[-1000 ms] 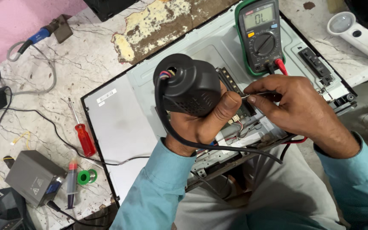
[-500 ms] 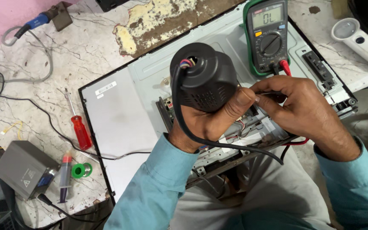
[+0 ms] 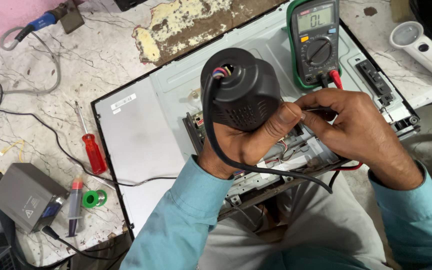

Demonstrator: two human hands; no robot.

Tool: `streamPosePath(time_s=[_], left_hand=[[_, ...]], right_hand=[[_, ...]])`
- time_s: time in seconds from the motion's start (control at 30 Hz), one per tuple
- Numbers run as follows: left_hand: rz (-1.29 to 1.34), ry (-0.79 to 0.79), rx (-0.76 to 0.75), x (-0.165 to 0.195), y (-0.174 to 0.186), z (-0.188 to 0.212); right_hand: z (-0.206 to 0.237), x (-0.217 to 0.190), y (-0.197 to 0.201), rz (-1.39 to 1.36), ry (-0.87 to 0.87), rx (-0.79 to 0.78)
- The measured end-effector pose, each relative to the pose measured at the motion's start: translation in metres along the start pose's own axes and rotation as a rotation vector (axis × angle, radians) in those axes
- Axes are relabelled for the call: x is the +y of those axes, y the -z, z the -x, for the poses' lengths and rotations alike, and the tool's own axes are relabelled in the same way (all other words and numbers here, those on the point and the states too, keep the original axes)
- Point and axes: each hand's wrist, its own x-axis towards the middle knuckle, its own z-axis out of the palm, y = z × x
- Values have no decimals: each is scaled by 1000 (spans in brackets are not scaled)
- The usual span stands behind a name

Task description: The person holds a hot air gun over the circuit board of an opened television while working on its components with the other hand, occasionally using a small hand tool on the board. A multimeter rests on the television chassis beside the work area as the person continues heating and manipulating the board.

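My left hand [image 3: 246, 145] grips a black hot-air tool [image 3: 238, 90], its round back end and black cable facing up. The tool points down at a circuit board [image 3: 296, 150] inside a grey flat-screen panel [image 3: 146, 125] lying face down on the bench. My right hand [image 3: 361, 132] pinches a thin dark tool, probably tweezers or a probe, right next to the left thumb over the board. A green-cased multimeter [image 3: 316, 40] rests on the panel behind my hands, its red lead [image 3: 335, 79] plugged in.
A red-handled screwdriver [image 3: 93, 150], a syringe [image 3: 74, 205], a green solder spool [image 3: 93, 199] and a grey box [image 3: 26, 197] lie on the marble bench to the left. A white magnifier [image 3: 421, 47] sits at the back right. Cables cross the bench at the left.
The view has shifted slightly, so the panel and tools sit a little differently in frame. Both hands keep the same grip over the board.
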Motion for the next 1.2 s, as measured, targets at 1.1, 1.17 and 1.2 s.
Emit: streamPosePath(time_s=[1.1,1.17,1.2], left_hand=[[-33,-36,8,1,0,0],[-34,-30,6,1,0,1],[-34,-25,5,1,1,1]], right_hand=[[0,2,-1,-4,35,-8],[0,1,0,-6,8,-6],[0,0,0,-7,-5,-4]])
